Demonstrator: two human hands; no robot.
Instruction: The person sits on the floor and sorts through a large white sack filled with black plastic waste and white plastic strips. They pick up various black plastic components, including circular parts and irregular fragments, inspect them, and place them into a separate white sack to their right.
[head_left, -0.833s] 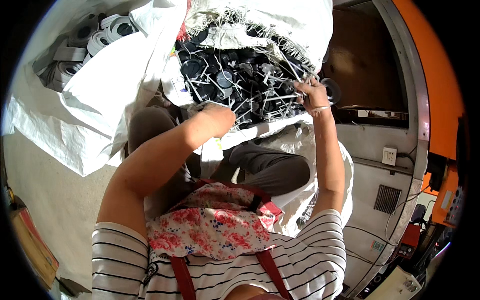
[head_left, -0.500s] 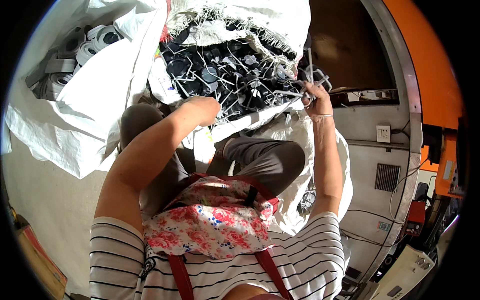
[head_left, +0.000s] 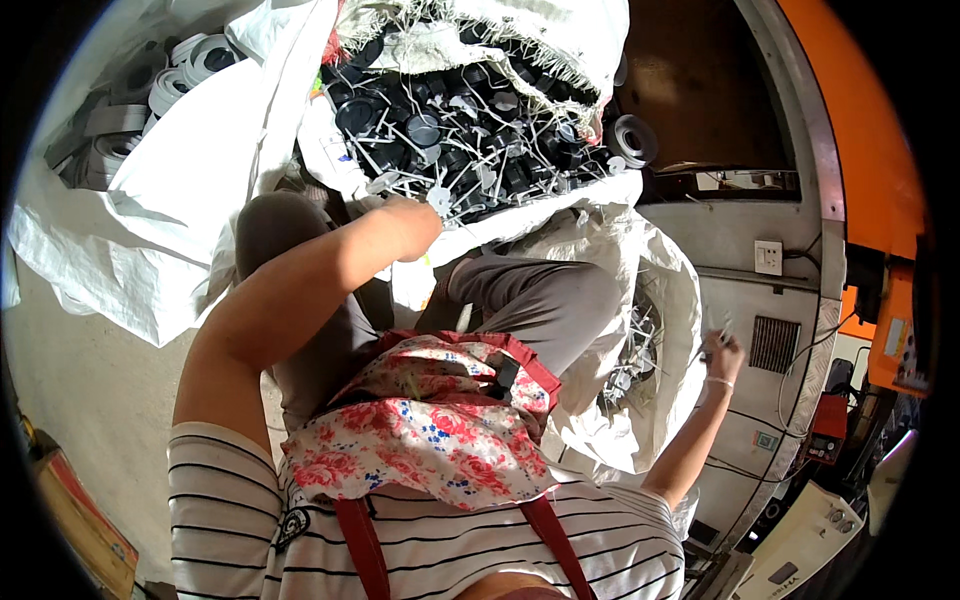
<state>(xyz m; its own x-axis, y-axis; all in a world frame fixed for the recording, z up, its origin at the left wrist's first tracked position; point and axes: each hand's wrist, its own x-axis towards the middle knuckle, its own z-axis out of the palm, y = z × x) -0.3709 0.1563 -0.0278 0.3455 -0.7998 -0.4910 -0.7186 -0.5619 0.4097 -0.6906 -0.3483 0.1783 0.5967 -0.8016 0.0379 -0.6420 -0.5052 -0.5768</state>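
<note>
My left hand [head_left: 408,228] is closed at the near edge of a big white woven sack [head_left: 475,240]. Its fingers are curled away from view, so what they hold is hidden. A pale grey plastic disc [head_left: 438,199] shows right beside its fingertips. Round black plastic parts [head_left: 424,130] and thin grey plastic sprues [head_left: 487,178] fill this sack. Out to the right, my right hand [head_left: 724,360] is raised past the rim of a second white sack [head_left: 685,300], in which more grey sprues [head_left: 632,350] lie. Its fingers are blurred.
On the left stands a white sack [head_left: 190,220] holding rolls of pale strip [head_left: 170,90]. Another grey roll [head_left: 632,140] is by the filled sack's right side. A wall socket [head_left: 768,257], cables and an orange machine [head_left: 850,120] line the right.
My right hand has swung from the big sack's right edge down and out to the right. The grey sprues it held are no longer plainly visible in it. My left hand has hardly moved.
</note>
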